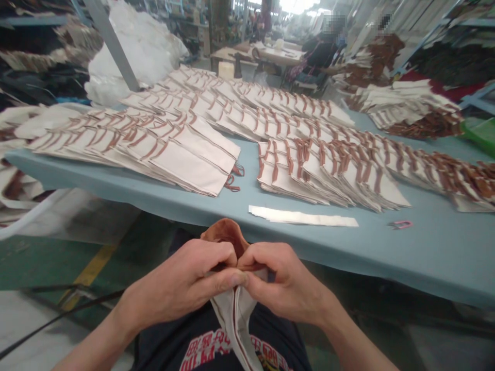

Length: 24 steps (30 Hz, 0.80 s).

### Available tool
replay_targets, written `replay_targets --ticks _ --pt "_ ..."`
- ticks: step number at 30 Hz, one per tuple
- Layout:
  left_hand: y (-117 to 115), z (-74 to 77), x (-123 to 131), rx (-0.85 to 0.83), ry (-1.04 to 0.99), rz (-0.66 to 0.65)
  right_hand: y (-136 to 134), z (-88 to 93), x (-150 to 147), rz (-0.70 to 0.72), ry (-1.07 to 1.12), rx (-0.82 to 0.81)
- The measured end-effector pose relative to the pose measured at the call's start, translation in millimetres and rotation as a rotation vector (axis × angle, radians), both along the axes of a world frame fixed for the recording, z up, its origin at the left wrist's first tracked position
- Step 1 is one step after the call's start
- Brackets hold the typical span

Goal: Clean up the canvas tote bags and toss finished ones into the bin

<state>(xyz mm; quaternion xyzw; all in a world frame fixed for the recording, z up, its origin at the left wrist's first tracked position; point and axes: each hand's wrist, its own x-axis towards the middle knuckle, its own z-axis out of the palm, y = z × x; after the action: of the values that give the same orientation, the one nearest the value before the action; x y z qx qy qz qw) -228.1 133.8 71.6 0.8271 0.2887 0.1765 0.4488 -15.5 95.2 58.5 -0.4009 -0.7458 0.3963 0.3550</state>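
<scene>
My left hand (185,278) and my right hand (278,283) meet over my lap, in front of the table's near edge. Both are closed in a pinch on one cream cloth bag (235,314) with a brown trim. The bag's brown inside (226,232) sticks up above my knuckles, and its cream body hangs down between my wrists. My thumbs touch at the bag's top edge.
A pale blue table (425,252) carries several fanned rows of cream bags with brown handles (193,149), a flat strip of white pieces (305,217) and a small pink clipper (402,224). White sacks stand far left. Other people sit at the far end.
</scene>
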Motion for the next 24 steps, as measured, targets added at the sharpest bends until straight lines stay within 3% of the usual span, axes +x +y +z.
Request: replay_targets --ticks 5,11,13,17,19,22,24 --pt "1.0 -3.2 4.3 -0.215 -0.109 -0.01 1.3 5.2 5.6 0.012 -0.038 0.002" --pt "-1.7 -24.8 5.3 -0.628 -0.413 0.024 4.7 2.8 4.1 0.149 0.19 -0.265" --pt "-4.5 -31.8 6.6 -0.734 -0.501 0.051 5.2 -1.3 -0.1 0.122 0.246 -0.217" --pt "-13.8 -44.5 12.6 -0.958 -0.664 0.108 5.3 -8.4 -7.0 0.055 0.212 0.136" --pt "-17.6 -49.1 15.5 -1.047 -0.688 0.138 5.4 -10.6 -8.8 0.055 0.188 0.237" --pt "-17.3 -50.4 16.4 -1.056 -0.672 0.144 4.7 -12.3 -10.5 0.047 0.233 0.198" --pt "-13.3 -45.8 13.5 -0.943 -0.614 0.107 3.5 -11.7 -10.8 0.037 0.277 0.131"
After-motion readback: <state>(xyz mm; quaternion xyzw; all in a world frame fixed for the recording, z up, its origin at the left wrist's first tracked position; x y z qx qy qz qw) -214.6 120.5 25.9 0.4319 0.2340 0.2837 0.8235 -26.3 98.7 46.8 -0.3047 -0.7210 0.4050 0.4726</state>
